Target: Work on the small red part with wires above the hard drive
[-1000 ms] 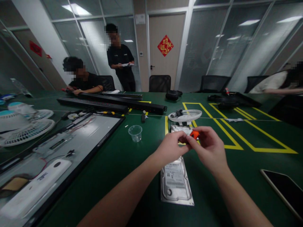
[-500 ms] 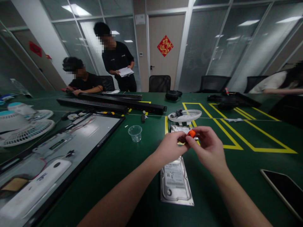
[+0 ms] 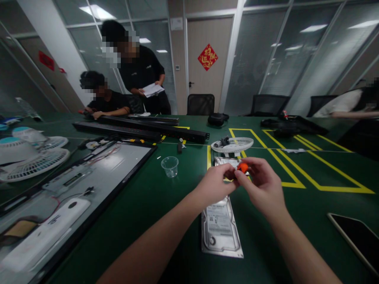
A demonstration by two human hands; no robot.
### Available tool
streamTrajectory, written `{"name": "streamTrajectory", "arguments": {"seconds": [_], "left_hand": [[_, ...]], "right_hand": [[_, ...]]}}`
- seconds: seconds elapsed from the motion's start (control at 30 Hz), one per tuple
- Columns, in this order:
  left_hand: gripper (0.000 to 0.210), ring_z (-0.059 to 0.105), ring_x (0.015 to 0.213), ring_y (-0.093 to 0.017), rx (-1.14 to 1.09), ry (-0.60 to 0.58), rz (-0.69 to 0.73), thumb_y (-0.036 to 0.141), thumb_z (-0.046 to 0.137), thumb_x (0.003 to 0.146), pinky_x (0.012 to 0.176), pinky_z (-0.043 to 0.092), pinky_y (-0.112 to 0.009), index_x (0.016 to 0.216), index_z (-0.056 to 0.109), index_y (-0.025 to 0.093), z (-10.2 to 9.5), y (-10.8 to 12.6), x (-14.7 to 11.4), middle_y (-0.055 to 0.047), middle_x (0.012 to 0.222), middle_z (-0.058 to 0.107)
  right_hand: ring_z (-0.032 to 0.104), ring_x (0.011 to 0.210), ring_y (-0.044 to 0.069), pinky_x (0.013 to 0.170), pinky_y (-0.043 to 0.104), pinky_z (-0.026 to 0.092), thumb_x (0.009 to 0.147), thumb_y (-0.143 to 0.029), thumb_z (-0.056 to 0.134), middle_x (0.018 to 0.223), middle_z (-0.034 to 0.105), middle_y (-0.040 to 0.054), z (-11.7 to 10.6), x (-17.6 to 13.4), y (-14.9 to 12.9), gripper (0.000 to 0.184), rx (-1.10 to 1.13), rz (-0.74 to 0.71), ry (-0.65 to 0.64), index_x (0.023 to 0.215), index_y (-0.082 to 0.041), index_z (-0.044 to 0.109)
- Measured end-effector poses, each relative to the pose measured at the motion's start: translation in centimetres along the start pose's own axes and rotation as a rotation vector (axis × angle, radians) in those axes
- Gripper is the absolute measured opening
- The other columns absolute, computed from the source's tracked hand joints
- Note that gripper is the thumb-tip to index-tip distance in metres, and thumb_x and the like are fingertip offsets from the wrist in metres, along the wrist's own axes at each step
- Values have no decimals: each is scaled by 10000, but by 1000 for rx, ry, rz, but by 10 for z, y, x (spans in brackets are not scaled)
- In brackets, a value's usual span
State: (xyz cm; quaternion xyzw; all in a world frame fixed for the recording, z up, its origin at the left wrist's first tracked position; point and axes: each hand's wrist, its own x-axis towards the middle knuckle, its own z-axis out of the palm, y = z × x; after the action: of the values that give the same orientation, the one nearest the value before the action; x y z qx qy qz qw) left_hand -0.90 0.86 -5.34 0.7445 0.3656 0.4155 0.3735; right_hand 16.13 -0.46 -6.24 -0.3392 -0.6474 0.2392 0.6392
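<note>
My left hand (image 3: pixel 217 179) and my right hand (image 3: pixel 263 187) meet over the table, fingers closed around a small orange object (image 3: pixel 242 168). Its exact kind is hard to make out, as fingertips cover much of it. A dark part shows by the left fingertips. Below the hands a silver hard drive (image 3: pixel 222 230) lies flat, label up, its far end behind my left wrist. Just beyond the fingers lies another silver metal piece (image 3: pixel 220 161), partly hidden by them. To the left stands a clear plastic cup (image 3: pixel 169 167) with small bits at its bottom.
A large opened panel (image 3: pixel 118 165) with a white device (image 3: pixel 47 232) on it fills the left side. White fan parts (image 3: pixel 38 163) stand beyond. A white grille dish (image 3: pixel 237 146) holds metal parts. A phone (image 3: pixel 355 236) lies at right. Two people are across the table, another at far right.
The orange object has turned or shifted slightly in my fingers. My hands stay nearly in place. The standing person across the table leans further left.
</note>
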Motion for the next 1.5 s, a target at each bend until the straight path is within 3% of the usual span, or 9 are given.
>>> {"name": "streamTrajectory", "arguments": {"seconds": [0.13, 0.23, 0.33, 0.57, 0.8, 1.03, 1.27, 1.4, 1.5], "left_hand": [[131, 749, 979, -219, -25, -18, 18, 206, 744, 926, 886, 554, -321, 1034, 770, 137, 0, 1, 0, -90, 1052, 820], [205, 746, 983, -228, -41, 2, 2, 237, 814, 877, 874, 559, -318, 1047, 766, 134, 1, 1, -1, -92, 1058, 817], [216, 732, 951, -224, -22, 0, -6, 257, 845, 854, 819, 541, -303, 1011, 760, 135, 1, 0, -1, -83, 1022, 807], [70, 749, 969, -215, -22, -14, 12, 184, 732, 923, 885, 545, -319, 969, 764, 143, -1, 0, -1, -72, 1009, 815], [176, 739, 952, -223, -19, 8, -4, 233, 807, 886, 828, 559, -308, 1029, 765, 139, 2, 0, -1, -89, 1040, 820], [123, 758, 984, -226, -20, -16, 25, 177, 712, 939, 903, 573, -339, 1039, 774, 141, 1, -1, 0, -89, 1064, 827], [151, 746, 955, -229, -43, 34, -8, 204, 809, 873, 877, 575, -340, 995, 745, 144, 2, 1, 0, -89, 1026, 816], [95, 749, 961, -221, -18, 10, -2, 201, 754, 917, 875, 565, -328, 997, 755, 149, 1, 1, 0, -81, 1027, 820], [91, 759, 979, -224, -3, 7, 6, 189, 722, 931, 889, 571, -328, 1003, 763, 151, 1, 1, 0, -79, 1042, 827]], "right_hand": [[791, 1090, 271, 974, 447, 659, 1011, -304, 776, 1209, 822, 88, -2, -1, -3, 245, -31, 40, -53, 1254, -286, 800], [779, 919, 234, 850, 388, 665, 967, -282, 831, 1033, 809, 52, -1, -1, -3, 159, -45, 38, -12, 1122, -277, 793], [737, 818, 204, 756, 336, 645, 899, -269, 901, 928, 759, 17, 0, 1, -2, 192, -44, 25, 15, 1030, -277, 761], [801, 1130, 268, 1000, 431, 659, 1026, -302, 758, 1196, 835, 79, -3, -2, -2, 252, 1, 56, -49, 1272, -293, 811], [802, 949, 237, 871, 379, 678, 930, -263, 873, 1055, 824, 51, 0, 0, -3, 227, -23, 19, 3, 1145, -282, 801], [803, 1080, 256, 971, 418, 666, 1018, -283, 766, 1177, 832, 75, -3, -2, -2, 241, -8, 46, -42, 1255, -291, 806], [768, 907, 221, 833, 362, 668, 895, -277, 903, 995, 772, 32, 0, 1, -1, 241, -17, 15, 33, 1087, -276, 758], [792, 1066, 263, 968, 439, 665, 999, -327, 801, 1159, 821, 86, -3, 0, -3, 218, -15, 42, -32, 1210, -272, 790], [802, 1089, 277, 985, 466, 669, 1028, -346, 765, 1203, 834, 98, -4, -1, -3, 240, -19, 65, -48, 1254, -274, 800]]}}
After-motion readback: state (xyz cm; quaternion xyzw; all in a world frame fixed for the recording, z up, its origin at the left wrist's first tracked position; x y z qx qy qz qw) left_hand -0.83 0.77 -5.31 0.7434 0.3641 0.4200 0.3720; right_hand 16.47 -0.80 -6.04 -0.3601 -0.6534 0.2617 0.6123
